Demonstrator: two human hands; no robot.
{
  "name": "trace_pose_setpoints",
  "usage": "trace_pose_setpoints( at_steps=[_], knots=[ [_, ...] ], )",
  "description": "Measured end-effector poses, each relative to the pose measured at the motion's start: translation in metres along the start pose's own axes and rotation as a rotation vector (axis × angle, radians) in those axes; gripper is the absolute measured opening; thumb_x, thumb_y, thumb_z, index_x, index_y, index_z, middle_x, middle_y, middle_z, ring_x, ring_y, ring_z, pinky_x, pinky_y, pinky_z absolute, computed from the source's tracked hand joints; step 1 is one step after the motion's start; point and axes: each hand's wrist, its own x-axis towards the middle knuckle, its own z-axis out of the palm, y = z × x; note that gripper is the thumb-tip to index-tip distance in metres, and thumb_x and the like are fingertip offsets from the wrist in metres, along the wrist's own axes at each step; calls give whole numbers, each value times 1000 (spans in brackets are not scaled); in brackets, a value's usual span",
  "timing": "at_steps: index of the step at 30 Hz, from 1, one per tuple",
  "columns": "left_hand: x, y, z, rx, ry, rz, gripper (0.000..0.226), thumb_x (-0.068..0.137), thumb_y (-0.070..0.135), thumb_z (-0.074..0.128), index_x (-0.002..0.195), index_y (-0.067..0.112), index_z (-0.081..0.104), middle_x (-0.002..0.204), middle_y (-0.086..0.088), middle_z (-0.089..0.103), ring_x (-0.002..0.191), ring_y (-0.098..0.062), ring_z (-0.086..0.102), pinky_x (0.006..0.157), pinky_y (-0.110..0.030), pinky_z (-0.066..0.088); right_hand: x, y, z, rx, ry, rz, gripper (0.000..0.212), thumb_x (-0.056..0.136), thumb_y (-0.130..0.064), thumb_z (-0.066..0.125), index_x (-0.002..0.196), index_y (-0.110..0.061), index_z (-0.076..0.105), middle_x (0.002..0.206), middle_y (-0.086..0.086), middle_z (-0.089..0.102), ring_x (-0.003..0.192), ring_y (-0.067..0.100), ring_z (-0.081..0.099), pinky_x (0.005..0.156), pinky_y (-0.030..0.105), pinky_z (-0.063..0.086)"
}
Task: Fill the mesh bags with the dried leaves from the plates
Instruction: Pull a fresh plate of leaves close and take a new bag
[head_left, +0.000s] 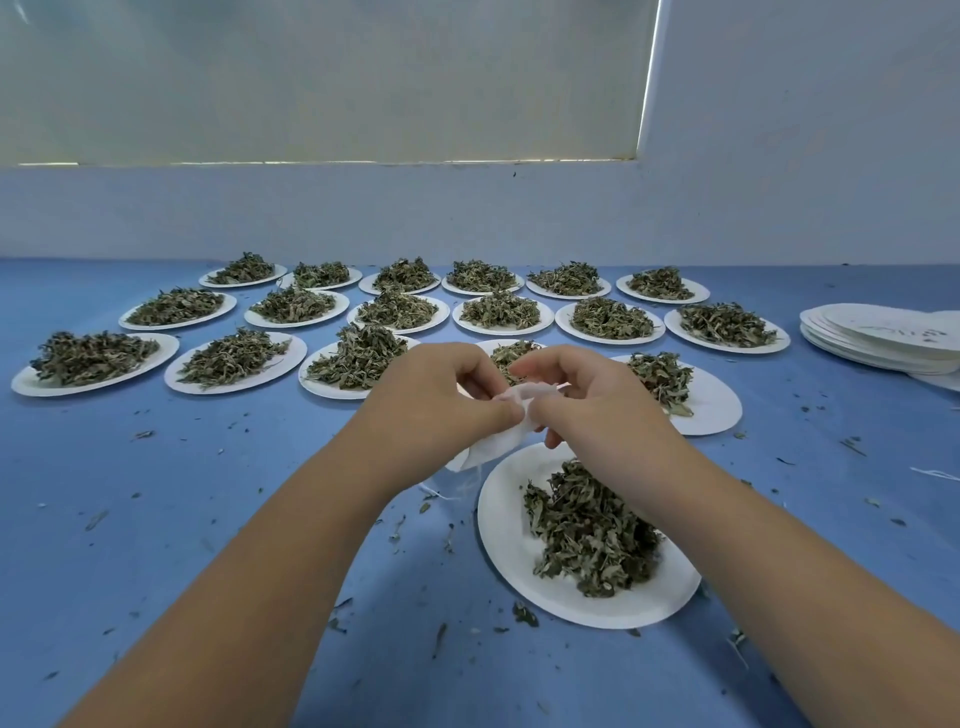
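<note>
Step in hand, as judged: opening the small white mesh bag (493, 444). The left hand (436, 405) and right hand (592, 405) are both pinching its top edge between curled fingers and thumbs, holding it over the far rim of the nearest round white paper plate (501, 525). The bag is hanging limp, thin and crumpled. The next move is calling for a spread mouth before scooping in that plate's brittle, curled dried green leaves (587, 535).

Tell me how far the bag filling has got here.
Done: a stack of empty plates at the right edge suggests some batches are bagged. In hand: left hand and right hand pinch a white mesh bag by the nearest plate, its leaves still heaped. Left: the rows of heaped plates beyond.
</note>
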Motion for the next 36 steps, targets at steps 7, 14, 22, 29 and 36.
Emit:
trace_pose_setpoints(
  at_steps=[7,14,22,29,36],
  knots=[
    [2,-4,-1,1,49,-221,13,82,29,64,78,17,63,63,2,69,46,-12,66,50,-26,50,1,0,2,20,-11,29,37,72,2,56,92,-28,66,95,-2,64,68,9,58,59,19,51],
    [1,-3,-2,15,-55,-415,26,86,43,54,84,17,55,71,-5,65,47,-19,68,44,-25,51,0,0,4,72,-15,8,33,71,4,64,91,-21,68,94,10,66,77,24,62,73,33,56],
    [3,-5,-7,65,-10,-373,32,85,45,53,84,14,61,62,-5,72,64,-20,70,67,-35,56,-3,-4,6,61,-15,-22,28,74,-1,69,94,-19,67,97,13,67,87,29,63,74,33,55],
    [0,-1,0,-159,-18,-402,10,86,26,59,93,19,59,79,-7,71,55,-16,69,59,-38,59,-3,-4,7,53,-15,-35,24,75,-3,69,92,-19,67,93,8,68,75,21,62,70,29,54],
    [-1,-3,11,-116,13,-389,16,88,8,47,94,21,53,75,-9,60,44,-19,57,52,-34,55,0,0,6,21,-9,-8,29,75,2,62,95,-19,67,94,6,67,80,23,63,65,23,52]
  ],
)
